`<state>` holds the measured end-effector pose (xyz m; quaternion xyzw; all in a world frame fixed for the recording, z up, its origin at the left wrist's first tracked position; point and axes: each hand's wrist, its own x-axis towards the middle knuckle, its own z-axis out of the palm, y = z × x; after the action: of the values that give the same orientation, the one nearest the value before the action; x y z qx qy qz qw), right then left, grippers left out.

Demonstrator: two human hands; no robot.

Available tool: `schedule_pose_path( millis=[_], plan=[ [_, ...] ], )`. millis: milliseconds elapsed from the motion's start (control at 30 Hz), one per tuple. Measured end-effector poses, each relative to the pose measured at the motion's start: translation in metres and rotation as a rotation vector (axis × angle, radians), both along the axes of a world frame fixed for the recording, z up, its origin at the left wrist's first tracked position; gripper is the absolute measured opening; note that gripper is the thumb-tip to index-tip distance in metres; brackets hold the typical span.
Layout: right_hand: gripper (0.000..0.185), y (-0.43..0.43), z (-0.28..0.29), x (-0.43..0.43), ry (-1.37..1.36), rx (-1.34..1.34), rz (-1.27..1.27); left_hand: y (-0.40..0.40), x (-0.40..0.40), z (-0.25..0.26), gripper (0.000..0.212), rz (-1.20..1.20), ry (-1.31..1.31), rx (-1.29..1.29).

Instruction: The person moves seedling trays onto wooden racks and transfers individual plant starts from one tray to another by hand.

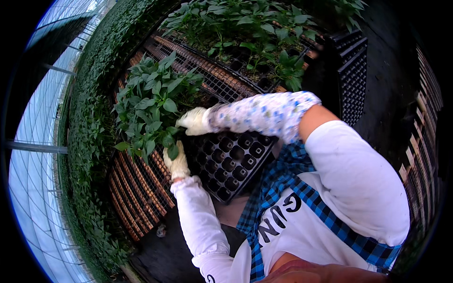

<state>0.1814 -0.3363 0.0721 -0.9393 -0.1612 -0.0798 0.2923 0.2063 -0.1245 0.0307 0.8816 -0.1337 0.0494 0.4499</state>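
Observation:
Broad-leaved green seedlings (152,95) stand bunched at the far end of a black plastic cell tray (230,159) lying before me. The tray's near cells are bare of plants. My right hand (194,121), in a cream glove, reaches over the tray with its fingertips at the edge of the foliage. Beside the tray's left side, my left hand (175,161), also gloved, touches the lower leaves. Leaves cover part of its fingers. Whether either hand grips a stem is hidden.
The tray rests on a bench of wire mesh over rusty ribbed bars (138,191). Beyond it sits another seedling tray (254,67), partly planted. Stacked black trays (354,78) stand at the right. Dense plants (85,148) line the left, by a translucent greenhouse wall (32,177).

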Motion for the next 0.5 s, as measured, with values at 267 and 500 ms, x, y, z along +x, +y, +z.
schedule_pose_path(
  millis=[267,500],
  plan=[
    [0.035,-0.214,0.001,-0.055,-0.182,-0.017,-0.493,0.064,-0.116,-0.005,0.052,0.209,-0.237,0.288],
    [0.044,-0.255,-0.023,-0.093,0.111,-0.215,-0.847,0.068,-0.16,-0.029,0.042,0.203,-0.36,0.453]
  ],
)
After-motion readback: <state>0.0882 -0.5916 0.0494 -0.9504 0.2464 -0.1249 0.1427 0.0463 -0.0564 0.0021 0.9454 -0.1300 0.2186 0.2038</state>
